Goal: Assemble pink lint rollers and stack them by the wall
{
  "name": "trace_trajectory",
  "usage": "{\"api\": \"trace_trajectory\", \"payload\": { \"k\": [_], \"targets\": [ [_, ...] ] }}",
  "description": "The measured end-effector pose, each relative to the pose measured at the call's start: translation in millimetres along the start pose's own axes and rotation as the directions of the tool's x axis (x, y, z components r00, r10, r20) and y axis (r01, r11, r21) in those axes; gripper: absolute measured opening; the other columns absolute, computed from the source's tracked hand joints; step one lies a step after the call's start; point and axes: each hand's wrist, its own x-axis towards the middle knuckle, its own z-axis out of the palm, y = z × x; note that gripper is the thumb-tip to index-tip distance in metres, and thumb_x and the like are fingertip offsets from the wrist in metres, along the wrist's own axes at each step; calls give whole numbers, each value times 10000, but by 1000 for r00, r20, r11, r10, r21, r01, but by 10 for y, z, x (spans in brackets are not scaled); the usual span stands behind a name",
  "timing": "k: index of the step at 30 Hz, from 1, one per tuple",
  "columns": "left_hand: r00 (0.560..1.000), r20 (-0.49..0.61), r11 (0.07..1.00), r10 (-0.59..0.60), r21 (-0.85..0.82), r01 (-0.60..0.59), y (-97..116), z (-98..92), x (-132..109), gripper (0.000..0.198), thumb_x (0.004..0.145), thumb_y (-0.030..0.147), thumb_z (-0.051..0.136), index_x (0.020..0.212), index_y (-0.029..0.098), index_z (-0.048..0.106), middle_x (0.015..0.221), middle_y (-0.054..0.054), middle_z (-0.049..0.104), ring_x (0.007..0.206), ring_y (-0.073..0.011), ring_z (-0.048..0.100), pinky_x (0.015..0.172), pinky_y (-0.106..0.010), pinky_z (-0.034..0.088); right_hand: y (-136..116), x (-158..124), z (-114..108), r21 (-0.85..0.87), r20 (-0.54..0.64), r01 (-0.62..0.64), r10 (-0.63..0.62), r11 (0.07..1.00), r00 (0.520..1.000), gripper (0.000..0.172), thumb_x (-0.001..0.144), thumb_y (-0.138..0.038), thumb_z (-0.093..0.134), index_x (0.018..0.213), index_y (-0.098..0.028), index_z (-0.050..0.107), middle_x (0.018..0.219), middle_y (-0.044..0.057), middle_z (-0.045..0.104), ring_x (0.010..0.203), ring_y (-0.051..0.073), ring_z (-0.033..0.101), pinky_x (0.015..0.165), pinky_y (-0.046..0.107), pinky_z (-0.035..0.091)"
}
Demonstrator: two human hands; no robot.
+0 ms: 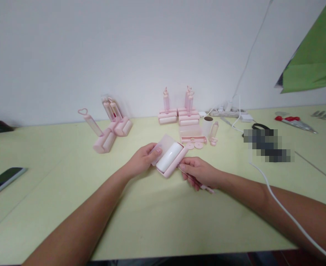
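Note:
In my left hand (pixel 146 158) is the head of a pink lint roller (pixel 170 156), its pale cover folded back and the white sticky roll showing. The thumb presses on the cover and the fingers are behind it. My right hand (pixel 197 173) grips the slim handle (pixel 204 187), which meets the edge of the roller head; its tail end pokes out below the palm. Past my hands lie a disassembled pink roller case (pixel 194 139), two round pink end caps (pixel 194 146), a separate handle (pixel 214 131) and an upright white paper roll (pixel 207 126).
Assembled lint rollers stand at the left (pixel 105 139) and back (pixel 167 117) of the yellow table (pixel 141 218). A power strip (pixel 232 112) is by the wall. At right are red-handled pliers (pixel 296 121) and a white cable (pixel 274 195) crossing my forearm; a phone (pixel 2 181) lies left.

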Motion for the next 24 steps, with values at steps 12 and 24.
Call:
{"api": "trace_trajectory", "payload": {
  "k": [12, 24],
  "targets": [
    [1000, 15, 999, -8, 47, 7, 16, 66, -15, 528, 859, 601, 564, 1083, 126, 619, 921, -55, 645, 770, -185, 572, 666, -272, 452, 52, -3, -21, 15, 16, 11, -12, 1000, 1000, 338, 924, -508, 525, 790, -197, 520, 440, -71, 533, 297, 84, 460, 289, 164, 387],
    [998, -68, 996, -17, 90, 24, 46, 163, -7, 496, 856, 605, 556, 983, 131, 630, 827, -33, 618, 709, -166, 536, 623, -263, 419, 53, 10, -14, 34, 16, 7, -7, 999, 1000, 366, 918, -534, 525, 784, -193, 531, 424, -62, 541, 286, 89, 459, 274, 160, 368]
  ]
}}
